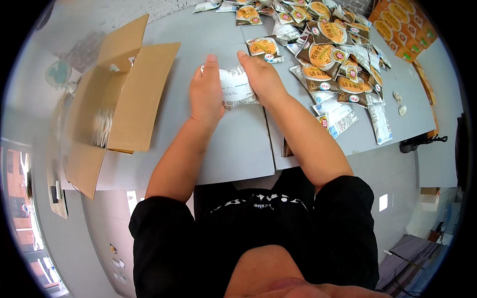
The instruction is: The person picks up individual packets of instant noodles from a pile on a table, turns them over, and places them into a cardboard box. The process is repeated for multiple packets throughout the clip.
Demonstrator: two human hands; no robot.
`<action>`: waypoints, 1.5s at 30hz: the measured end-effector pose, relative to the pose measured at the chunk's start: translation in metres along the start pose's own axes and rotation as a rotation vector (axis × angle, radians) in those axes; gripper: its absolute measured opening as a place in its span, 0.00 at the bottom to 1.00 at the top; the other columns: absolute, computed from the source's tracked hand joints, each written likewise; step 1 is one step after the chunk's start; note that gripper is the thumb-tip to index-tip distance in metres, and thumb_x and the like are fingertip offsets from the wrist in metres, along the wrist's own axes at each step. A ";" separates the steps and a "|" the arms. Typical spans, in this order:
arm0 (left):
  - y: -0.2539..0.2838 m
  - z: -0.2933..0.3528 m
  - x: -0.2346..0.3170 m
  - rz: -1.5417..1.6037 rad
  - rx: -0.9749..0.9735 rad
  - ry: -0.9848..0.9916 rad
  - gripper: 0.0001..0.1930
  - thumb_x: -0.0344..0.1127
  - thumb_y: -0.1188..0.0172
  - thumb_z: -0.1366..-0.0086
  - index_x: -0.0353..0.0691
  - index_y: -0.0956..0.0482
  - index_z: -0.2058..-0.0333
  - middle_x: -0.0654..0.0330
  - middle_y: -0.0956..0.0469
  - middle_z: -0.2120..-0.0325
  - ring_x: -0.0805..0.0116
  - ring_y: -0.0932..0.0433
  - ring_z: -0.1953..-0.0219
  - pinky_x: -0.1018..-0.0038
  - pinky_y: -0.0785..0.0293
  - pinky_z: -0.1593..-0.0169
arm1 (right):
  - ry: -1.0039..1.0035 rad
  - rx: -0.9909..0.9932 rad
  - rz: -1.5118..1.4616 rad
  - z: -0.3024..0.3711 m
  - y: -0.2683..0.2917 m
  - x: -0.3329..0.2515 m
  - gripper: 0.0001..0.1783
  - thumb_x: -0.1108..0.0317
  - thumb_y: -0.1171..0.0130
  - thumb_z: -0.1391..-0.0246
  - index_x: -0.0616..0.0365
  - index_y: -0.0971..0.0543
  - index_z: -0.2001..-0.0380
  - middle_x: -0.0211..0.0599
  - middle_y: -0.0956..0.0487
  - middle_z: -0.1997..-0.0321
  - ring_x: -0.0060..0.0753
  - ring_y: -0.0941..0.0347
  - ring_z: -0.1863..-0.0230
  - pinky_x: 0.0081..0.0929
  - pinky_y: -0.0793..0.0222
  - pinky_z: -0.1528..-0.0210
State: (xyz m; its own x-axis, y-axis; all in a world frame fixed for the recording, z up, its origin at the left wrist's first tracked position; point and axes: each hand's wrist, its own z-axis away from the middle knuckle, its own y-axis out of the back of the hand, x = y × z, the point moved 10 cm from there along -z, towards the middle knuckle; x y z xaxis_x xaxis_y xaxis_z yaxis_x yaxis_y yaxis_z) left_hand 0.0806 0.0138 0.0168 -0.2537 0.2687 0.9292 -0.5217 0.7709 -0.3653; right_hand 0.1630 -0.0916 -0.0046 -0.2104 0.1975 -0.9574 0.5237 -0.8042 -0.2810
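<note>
Between my two hands, above the grey table, is a plump milk pouch with its white, finely printed side facing up. My left hand presses on the left end of the milk pouch, thumb pointing away from me. On the other end, my right hand grips it with the fingers mostly out of sight underneath. Just beyond my right hand lies another pouch, brown with an orange picture. To the left stands an open cardboard box, with several pouches standing on edge inside.
A big heap of brown and white pouches covers the table's far right. Orange printed cartons stand behind it. Small crumpled scraps lie near the right edge. The box's flaps spread over the table's left side. A seam crosses the tabletop.
</note>
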 end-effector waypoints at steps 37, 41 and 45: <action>-0.032 0.015 0.007 0.264 -0.180 -0.119 0.12 0.37 0.41 0.33 0.35 0.28 0.58 0.64 0.23 0.66 0.79 0.25 0.67 0.79 0.28 0.64 | 0.175 -0.026 -0.162 0.014 -0.006 -0.025 0.27 0.49 0.36 0.48 0.60 0.32 0.61 0.30 0.26 0.72 0.17 0.31 0.76 0.20 0.37 0.81; -0.028 0.015 0.004 0.104 -0.170 -0.134 0.14 0.40 0.39 0.34 0.35 0.30 0.61 0.63 0.24 0.68 0.80 0.27 0.70 0.81 0.29 0.69 | 0.075 -0.033 -0.329 0.008 -0.008 -0.013 0.22 0.47 0.44 0.42 0.56 0.31 0.63 0.26 0.27 0.75 0.16 0.34 0.81 0.19 0.41 0.84; -0.030 0.023 0.007 -0.057 -0.153 -0.208 0.17 0.42 0.39 0.35 0.35 0.32 0.60 0.62 0.25 0.70 0.81 0.28 0.71 0.81 0.29 0.71 | -0.036 -0.031 -0.431 0.009 -0.006 -0.009 0.18 0.48 0.49 0.38 0.53 0.28 0.63 0.24 0.26 0.75 0.15 0.32 0.81 0.19 0.41 0.84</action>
State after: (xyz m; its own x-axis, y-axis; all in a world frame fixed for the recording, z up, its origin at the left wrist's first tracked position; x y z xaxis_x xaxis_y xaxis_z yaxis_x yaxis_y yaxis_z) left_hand 0.0756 -0.0211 0.0334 -0.3979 0.1096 0.9108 -0.4151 0.8638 -0.2854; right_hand 0.1545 -0.0933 0.0058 -0.4438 0.4919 -0.7490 0.4056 -0.6351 -0.6574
